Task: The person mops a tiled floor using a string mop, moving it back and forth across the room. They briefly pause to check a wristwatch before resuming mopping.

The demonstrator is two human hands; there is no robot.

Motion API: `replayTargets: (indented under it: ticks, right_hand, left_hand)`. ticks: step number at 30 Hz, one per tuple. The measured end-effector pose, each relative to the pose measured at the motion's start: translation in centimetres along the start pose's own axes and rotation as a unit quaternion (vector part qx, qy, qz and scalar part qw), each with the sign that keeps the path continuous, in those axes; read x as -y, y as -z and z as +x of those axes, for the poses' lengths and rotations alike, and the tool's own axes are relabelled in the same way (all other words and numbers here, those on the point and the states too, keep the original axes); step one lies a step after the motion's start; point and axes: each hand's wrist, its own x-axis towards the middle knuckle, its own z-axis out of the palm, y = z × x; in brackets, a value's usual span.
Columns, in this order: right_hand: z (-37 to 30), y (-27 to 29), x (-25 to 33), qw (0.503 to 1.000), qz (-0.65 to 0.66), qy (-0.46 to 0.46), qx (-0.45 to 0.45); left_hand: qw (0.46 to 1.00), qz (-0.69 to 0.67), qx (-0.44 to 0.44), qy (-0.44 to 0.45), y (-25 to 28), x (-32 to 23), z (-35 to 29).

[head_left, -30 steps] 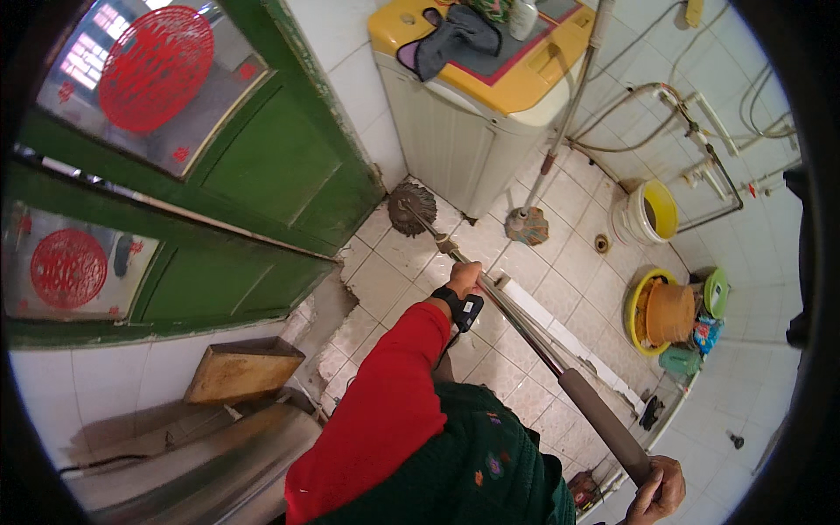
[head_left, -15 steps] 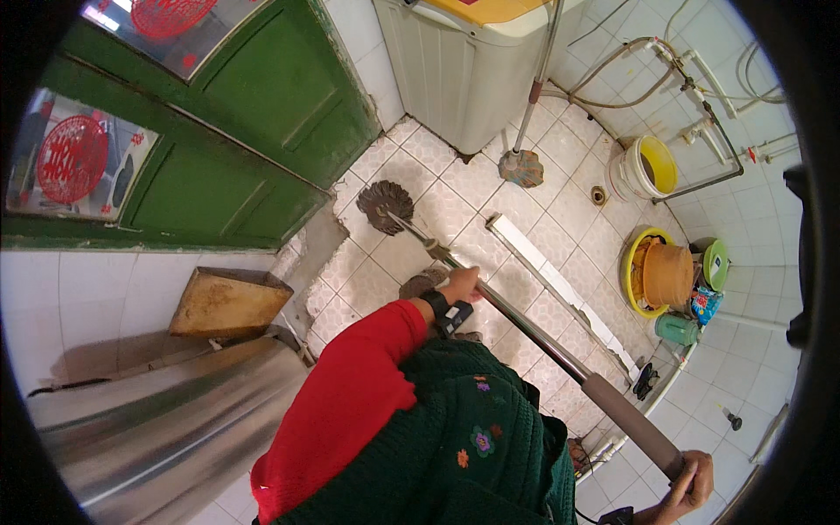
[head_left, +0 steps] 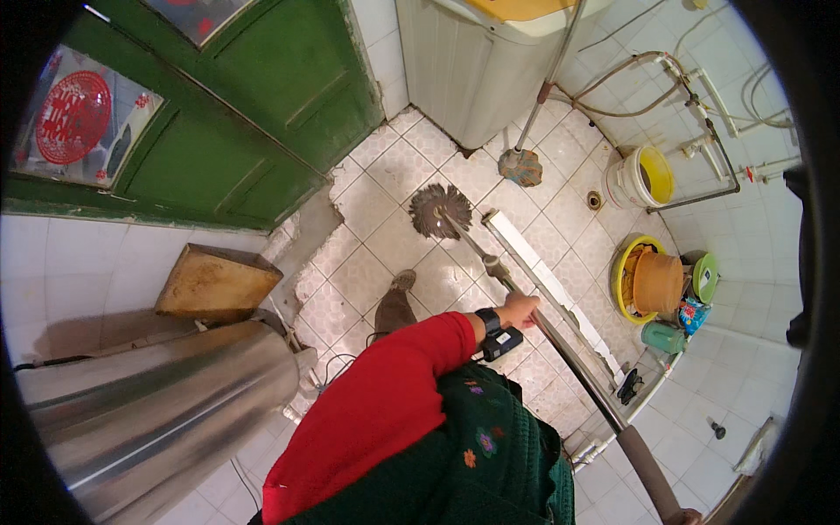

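A long-handled mop runs slantwise across the view. Its round, dark grey strand head lies spread on the tiled floor. My left hand, below a red sleeve and black wristband, is closed around the metal pole. At the lower right edge, my right hand is on the end of the brown grip; only a small part of it shows, the rest is cut off. A small black box hangs at my left wrist.
A white raised strip crosses the floor right of the mop. A second mop leans by the washing machine. Buckets and a yellow basin line the right wall. Green doors and a metal cylinder are left.
The mop head has slid right across the tiles, and its strands have fanned out. My left hand moved right and down with the pole; my right hand sank toward the lower edge.
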Motion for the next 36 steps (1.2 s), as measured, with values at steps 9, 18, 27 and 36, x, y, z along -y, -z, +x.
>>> replayTargets:
  ticks: [9,18,27,36]
  right_hand:
    - [-9.7,-10.0,6.1,0.982,0.052,0.066,0.169]
    - [-10.3,-13.4,18.2,0.948,0.067,0.209,0.229]
    - [-9.2,-9.8,17.7,0.962,0.088,0.220,0.140]
    - [-12.3,-0.9,6.5,0.989,0.002,0.071,0.127]
  left_hand:
    - [0.972,0.036,-0.160,-0.165,13.7,-14.3,-0.4]
    - [0.965,-0.036,-0.195,-0.170,21.7,-20.2,-9.0]
    - [0.962,0.138,-0.172,-0.161,23.0,-10.3,-16.8]
    - [0.997,0.067,-0.022,-0.023,19.0,-2.4,-12.0]
